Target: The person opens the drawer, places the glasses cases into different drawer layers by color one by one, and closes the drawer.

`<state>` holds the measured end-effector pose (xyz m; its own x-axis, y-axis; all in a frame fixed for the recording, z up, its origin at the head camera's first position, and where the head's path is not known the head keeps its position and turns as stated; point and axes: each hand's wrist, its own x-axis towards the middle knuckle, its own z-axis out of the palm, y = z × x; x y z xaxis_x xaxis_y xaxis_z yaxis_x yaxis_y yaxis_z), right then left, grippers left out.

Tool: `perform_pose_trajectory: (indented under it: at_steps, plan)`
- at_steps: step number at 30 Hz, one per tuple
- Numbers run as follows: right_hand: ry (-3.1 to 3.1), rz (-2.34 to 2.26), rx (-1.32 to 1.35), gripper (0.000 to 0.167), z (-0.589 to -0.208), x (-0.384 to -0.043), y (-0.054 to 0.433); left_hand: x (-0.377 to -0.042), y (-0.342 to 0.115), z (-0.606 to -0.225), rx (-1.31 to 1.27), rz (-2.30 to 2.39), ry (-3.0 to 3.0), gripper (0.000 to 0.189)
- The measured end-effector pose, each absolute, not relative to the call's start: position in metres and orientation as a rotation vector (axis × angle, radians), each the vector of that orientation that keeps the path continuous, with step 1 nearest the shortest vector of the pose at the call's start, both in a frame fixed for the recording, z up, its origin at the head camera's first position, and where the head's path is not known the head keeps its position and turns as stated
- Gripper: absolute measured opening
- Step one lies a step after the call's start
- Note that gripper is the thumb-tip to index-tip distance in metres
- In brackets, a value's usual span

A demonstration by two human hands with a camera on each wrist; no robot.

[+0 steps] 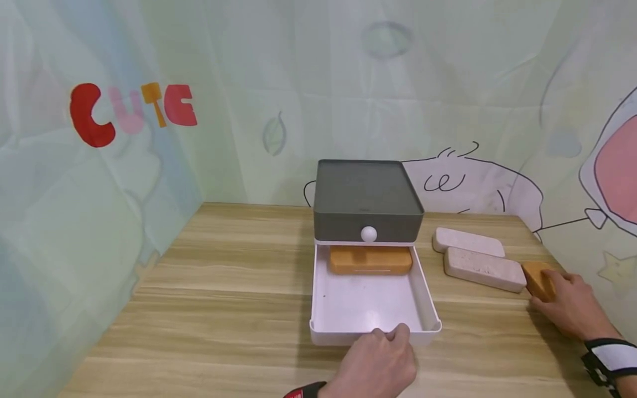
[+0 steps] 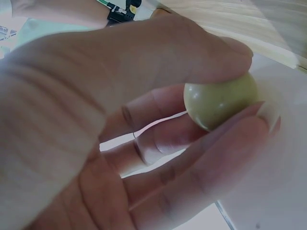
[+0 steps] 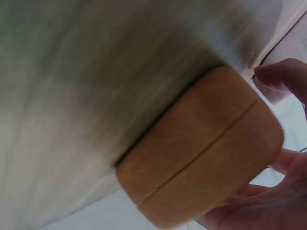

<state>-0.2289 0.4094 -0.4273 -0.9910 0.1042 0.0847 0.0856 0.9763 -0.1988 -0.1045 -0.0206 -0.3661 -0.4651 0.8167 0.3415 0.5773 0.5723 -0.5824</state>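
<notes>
1. Backdrop (image 1: 249, 83): pale printed cloth round the far side and both flanks; "CUTE" lettering (image 1: 131, 113) at 10 o'clock of the drawer, a pink balloon (image 1: 619, 166) at 2.
2. Worktop (image 1: 239, 287): one, wood-grained, carrying everything below.
3. Grey box (image 1: 368, 188): one, at 12 o'clock of the drawer.
4. White drawer (image 1: 365, 307): one, standing out from beneath the box toward 6 o'clock.
5. Hands: two. Left hand (image 1: 380, 359), at the drawer's 6 o'clock edge, thumb and fingers pinching a round knob. Right hand (image 1: 574, 304), at 3 o'clock, fingers round the outer end of an orange case; whether the thumb touches it, I cannot tell.
6. Cases: four. Two pink cases (image 1: 485, 269) lie side by side between 2 and 3 o'clock. Of two orange, the drawer case (image 1: 370, 261) lies at the drawer's 12 o'clock end; the held orange case (image 1: 536, 279) is at 3, just beside the nearer pink one.
7. Knobs: two. White box knob (image 1: 369, 234), on the box's 6 o'clock face; pinched drawer knob (image 2: 218, 100), yellowish in the left wrist view.
</notes>
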Motion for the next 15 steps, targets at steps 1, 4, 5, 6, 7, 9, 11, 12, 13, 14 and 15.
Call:
perform_pose_trajectory:
  at_steps: [1,4,5,6,7,9,11,12,13,14,15]
  plan:
    - [-3.039,0.300,-0.155,0.078,-0.4276,-0.2288,0.4110,-0.1045,-0.0205,-0.3664,-1.103,0.522,-2.201,0.016]
    - [-3.057,0.304,-0.163,0.081,-0.4304,-0.2284,0.4156,-0.1039,-0.0208,-0.3669,-1.101,0.523,-2.197,0.016]
    - [-3.062,0.308,-0.158,0.081,-0.4308,-0.2283,0.4170,-0.1036,-0.0209,-0.3671,-1.101,0.524,-2.197,0.015]
    - [-3.061,0.312,-0.155,0.081,-0.4309,-0.2282,0.4179,-0.1034,-0.0210,-0.3671,-1.102,0.530,-2.197,0.015]
    - [-3.062,0.318,-0.148,0.081,-0.4312,-0.2279,0.4188,-0.1030,-0.0212,-0.3672,-1.104,0.530,-2.202,0.014]
    - [-3.067,0.331,-0.141,0.082,-0.4312,-0.2277,0.4194,-0.1026,-0.0213,-0.3672,-1.104,0.532,-2.207,0.014]
    - [-3.058,0.342,-0.151,0.080,-0.4301,-0.2279,0.4184,-0.1023,-0.0210,-0.3668,-1.102,0.538,-2.213,0.014]
    - [-3.056,0.350,-0.168,0.080,-0.4297,-0.2280,0.4178,-0.1024,-0.0209,-0.3664,-1.105,0.538,-2.222,0.014]
    - [-3.054,0.359,-0.190,0.080,-0.4294,-0.2280,0.4171,-0.1024,-0.0206,-0.3660,-1.107,0.534,-2.229,0.014]
    - [-3.052,0.366,-0.207,0.080,-0.4289,-0.2281,0.4166,-0.1026,-0.0202,-0.3657,-1.107,0.536,-2.231,0.014]
    - [-3.045,0.370,-0.222,0.079,-0.4285,-0.2281,0.4162,-0.1025,-0.0200,-0.3652,-1.109,0.534,-2.237,0.013]
